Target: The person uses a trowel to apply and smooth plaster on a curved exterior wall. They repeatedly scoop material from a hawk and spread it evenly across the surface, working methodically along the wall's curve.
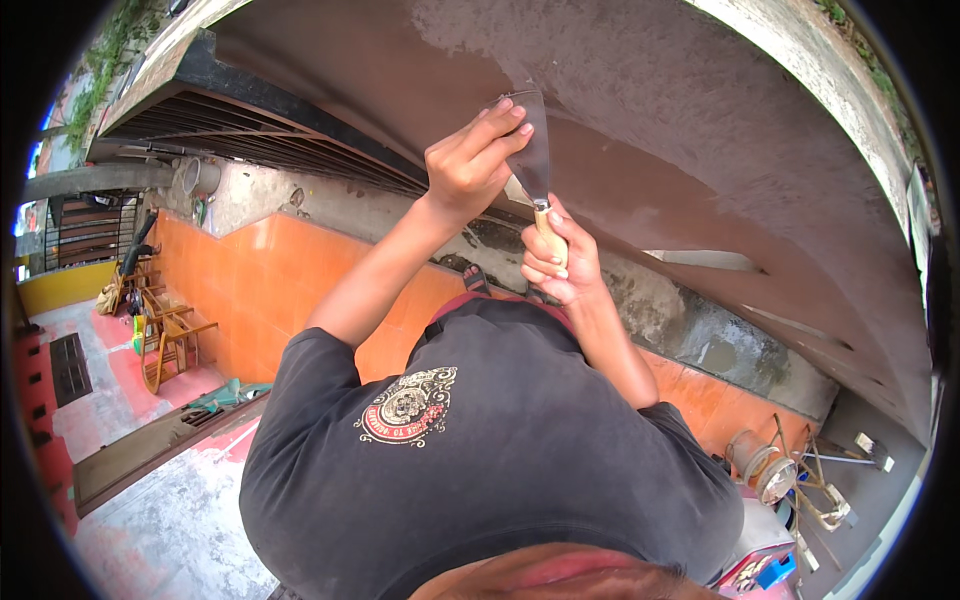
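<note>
My right hand is wrapped round the pale wooden handle of a putty knife, its wide metal blade pointing upward. Across the upper part of that blade lie the stretched fingers of my left hand; its thumb is hidden. The blade's far edge is against or very close to a brownish-grey wall. Darker, smooth patches and lighter, rougher ones show on this surface around the blade.
A dark slatted metal grille adjoins the wall at left. Orange tiles run beneath me. Wooden chairs stand far left, near a small bucket. Stained buckets and a spattered frame are at lower right.
</note>
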Motion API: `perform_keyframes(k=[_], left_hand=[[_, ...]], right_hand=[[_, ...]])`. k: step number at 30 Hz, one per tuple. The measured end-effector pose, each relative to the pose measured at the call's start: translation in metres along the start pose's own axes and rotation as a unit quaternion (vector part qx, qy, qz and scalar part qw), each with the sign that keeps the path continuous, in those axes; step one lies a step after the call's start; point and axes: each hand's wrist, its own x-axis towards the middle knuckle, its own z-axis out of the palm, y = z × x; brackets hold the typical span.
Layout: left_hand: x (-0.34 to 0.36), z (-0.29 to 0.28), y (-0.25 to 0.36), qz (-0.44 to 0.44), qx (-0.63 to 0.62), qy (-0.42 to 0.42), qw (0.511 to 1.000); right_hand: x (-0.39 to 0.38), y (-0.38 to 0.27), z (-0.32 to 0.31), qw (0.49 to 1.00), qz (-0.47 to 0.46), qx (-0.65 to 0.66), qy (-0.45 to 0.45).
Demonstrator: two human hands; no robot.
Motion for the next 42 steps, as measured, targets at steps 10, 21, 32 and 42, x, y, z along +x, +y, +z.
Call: perform_keyframes(k=[10, 21, 32, 42], left_hand=[[0.001, 0.001, -0.001, 0.007, -0.029, 0.010, 0.999], [0.008, -0.007, -0.003, 0.017, -0.020, -0.002, 1.000], [0.023, -0.012, -0.001, 0.003, -0.024, 0.010, 1.000], [0.023, -0.012, 0.001, 0.003, -0.021, -0.001, 1.000]], right_hand=[[0.000, -0.003, -0.001, 1.000, -0.010, -0.009, -0.013], [0.001, -0.002, 0.016, 1.000, -0.003, -0.003, 0.001], [0.003, -0.006, 0.028, 0.999, 0.013, -0.006, -0.052], [-0.001, 0.001, 0.030, 0.999, 0.015, 0.044, 0.000]])
